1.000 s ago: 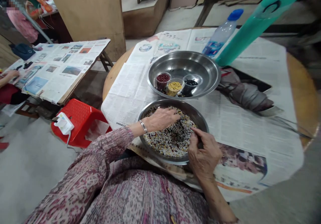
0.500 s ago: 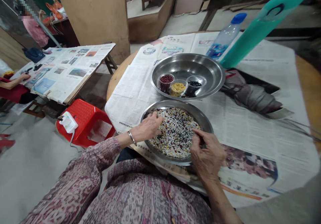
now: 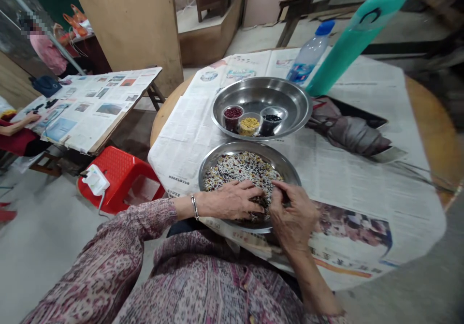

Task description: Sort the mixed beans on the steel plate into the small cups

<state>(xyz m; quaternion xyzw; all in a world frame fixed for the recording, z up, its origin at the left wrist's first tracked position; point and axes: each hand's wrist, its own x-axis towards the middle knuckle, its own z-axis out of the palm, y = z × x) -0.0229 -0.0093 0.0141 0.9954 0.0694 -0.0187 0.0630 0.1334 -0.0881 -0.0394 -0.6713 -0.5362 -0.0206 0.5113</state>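
A steel basin (image 3: 286, 164) in front of me holds a mix of white grains, dark grains and some yellow and red beans (image 3: 235, 167). My left hand (image 3: 232, 200), with a bangle at the wrist, lies palm down over the mix, its fingers apart and their tips among the grains. Over the basin's right side is my right hand (image 3: 295, 213), fingers curled in and thumb against the index finger; whatever is between them is hidden. Beyond stands a larger steel basin (image 3: 290, 89) with clear cups of red beans (image 3: 233, 113), yellow beans (image 3: 250, 122) and black beans (image 3: 271, 119).
Newspaper (image 3: 348, 169) covers the round table. A water bottle (image 3: 308, 55), a tall green container (image 3: 357, 43) and a grey folded umbrella (image 3: 358, 133) stand or lie at the right. A red stool (image 3: 119, 174) bears a white power strip (image 3: 95, 180). Two people are at the left.
My left hand has moved right across the mix, from the basin's left side toward my right hand. My right hand stays at the right side, fingers curled. The view has shifted slightly.
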